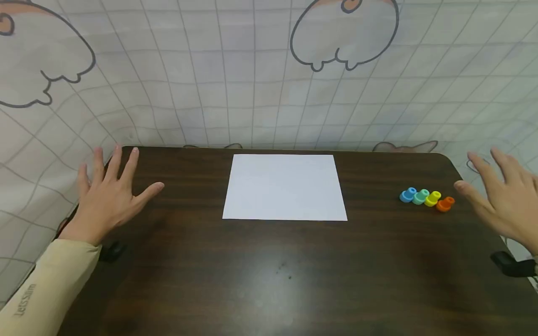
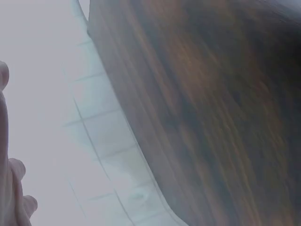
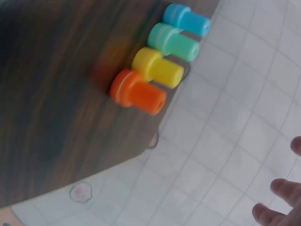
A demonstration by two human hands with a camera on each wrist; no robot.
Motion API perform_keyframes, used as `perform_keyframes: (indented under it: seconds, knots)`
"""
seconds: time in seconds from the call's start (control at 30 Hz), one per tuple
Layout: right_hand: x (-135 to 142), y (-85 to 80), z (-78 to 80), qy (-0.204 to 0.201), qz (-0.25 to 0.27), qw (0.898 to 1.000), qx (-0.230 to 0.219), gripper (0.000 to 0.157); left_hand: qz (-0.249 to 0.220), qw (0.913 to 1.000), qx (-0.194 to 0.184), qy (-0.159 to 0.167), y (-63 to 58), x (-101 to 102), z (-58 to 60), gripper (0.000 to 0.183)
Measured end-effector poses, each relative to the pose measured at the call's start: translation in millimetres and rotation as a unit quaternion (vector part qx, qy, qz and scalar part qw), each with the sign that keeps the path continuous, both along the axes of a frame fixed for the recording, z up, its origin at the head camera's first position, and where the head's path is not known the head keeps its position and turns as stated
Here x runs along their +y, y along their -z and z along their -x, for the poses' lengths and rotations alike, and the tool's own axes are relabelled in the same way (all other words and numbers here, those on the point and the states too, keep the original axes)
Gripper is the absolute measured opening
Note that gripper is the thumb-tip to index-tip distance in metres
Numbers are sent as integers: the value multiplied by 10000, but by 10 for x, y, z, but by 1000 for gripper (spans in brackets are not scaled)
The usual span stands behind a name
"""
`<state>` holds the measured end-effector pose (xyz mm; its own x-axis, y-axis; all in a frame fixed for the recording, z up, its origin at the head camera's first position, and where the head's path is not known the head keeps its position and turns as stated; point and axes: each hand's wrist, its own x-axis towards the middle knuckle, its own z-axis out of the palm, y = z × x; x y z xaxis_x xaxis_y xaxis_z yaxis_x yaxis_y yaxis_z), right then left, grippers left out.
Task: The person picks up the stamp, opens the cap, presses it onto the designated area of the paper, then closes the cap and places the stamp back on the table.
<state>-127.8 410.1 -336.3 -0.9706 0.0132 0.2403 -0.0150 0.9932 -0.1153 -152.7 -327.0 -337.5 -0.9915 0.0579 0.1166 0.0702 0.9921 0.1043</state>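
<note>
At the table's left side, my left hand [image 1: 107, 198] is held up with its fingers spread and nothing in it. My right hand [image 1: 508, 196] is likewise empty at the right edge, fingers apart, thumb nearest the orange piece. Four small plastic pieces, each a wide round base with a narrower stem, stand close together in a slanting row: blue [image 1: 407, 195], mint green [image 1: 421, 197], yellow [image 1: 432, 199] and orange [image 1: 445, 204]. A white sheet of paper [image 1: 286, 186] lies flat near the table's back edge. Only fingertips [image 3: 265, 214] of the right hand show in the right wrist view.
The dark wood-grain table [image 1: 189, 270] has a glossy top with a light reflection and a few small specks near its middle. Behind and beside it hangs a pale gridded cloth [image 1: 201, 84] printed with cartoon animals. A black strap [image 1: 513, 265] crosses the right wrist.
</note>
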Motion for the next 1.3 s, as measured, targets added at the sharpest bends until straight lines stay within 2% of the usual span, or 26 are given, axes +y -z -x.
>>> perform_keyframes:
  seconds: [0.17,0.37,0.6,0.73,0.97,1.1,1.3]
  knots:
    - [-117,-29,105,-397,177,9981,443,90,3,9996,165,212,29,142,126,99]
    - [-252,-14,175,-646,833,9932,493,91,126,9983,176,548,137,407,255,100]
    - [-389,84,208,-966,991,9871,804,89,181,9950,-114,978,245,735,315,99]
    - [-466,158,236,-965,1208,9830,993,85,196,9921,-249,1216,305,866,323,95]
    - [-509,293,264,-1004,1610,9701,1513,77,231,9852,-547,1609,379,1075,353,94]
    - [-507,341,250,-936,1813,9683,1439,73,295,9796,-662,1876,410,1182,385,94]
    - [-510,425,172,-714,1949,9727,1039,67,397,9705,-876,2212,424,1317,411,92]
